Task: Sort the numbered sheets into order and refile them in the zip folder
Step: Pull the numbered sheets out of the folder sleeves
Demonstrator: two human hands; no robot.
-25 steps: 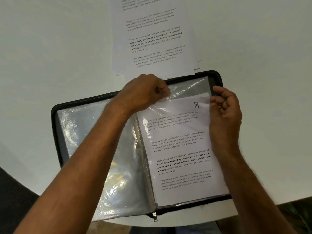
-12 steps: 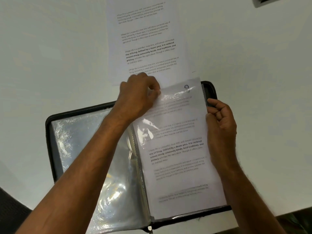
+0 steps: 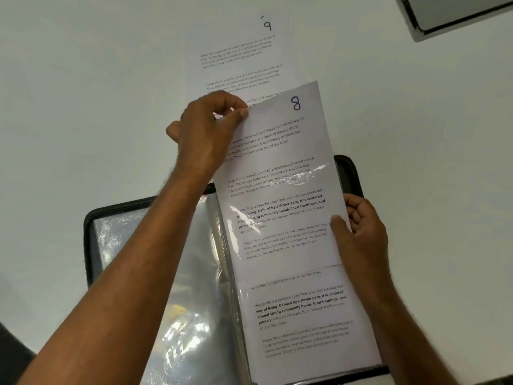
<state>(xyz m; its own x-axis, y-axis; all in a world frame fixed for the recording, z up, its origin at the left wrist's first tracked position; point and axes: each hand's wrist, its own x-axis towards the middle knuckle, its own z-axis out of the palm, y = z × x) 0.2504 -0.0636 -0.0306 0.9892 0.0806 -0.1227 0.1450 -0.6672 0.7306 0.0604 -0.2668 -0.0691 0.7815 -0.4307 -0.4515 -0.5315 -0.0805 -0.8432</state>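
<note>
Now the left hand (image 3: 206,129) pinches the top left corner of the sheet marked 8 (image 3: 280,151) between thumb and curled fingers, a little above the middle of the frame. This sheet stands half out of a clear sleeve (image 3: 302,323) on the right side of the zip folder (image 3: 351,173); its upper part is over the folder's top edge and covers the lower part of the sheet marked 9 (image 3: 241,59), which lies flat on the white desk (image 3: 83,107) at the upper middle of the frame. The lower edge of sheet 8 shows through the plastic as a line, and below it another printed page is visible in the same side of the folder. The right hand (image 3: 361,234) is at the right edge of the sleeve, its thumb pressed on the plastic over the sheet and its fingers curled behind the edge, so it grips the sleeve there. The folder lies open in the lower half of the frame, with shiny sleeves (image 3: 172,287) on its left side under the left forearm. A grey object (image 3: 455,15) with a dark edge is in the upper right corner.
</note>
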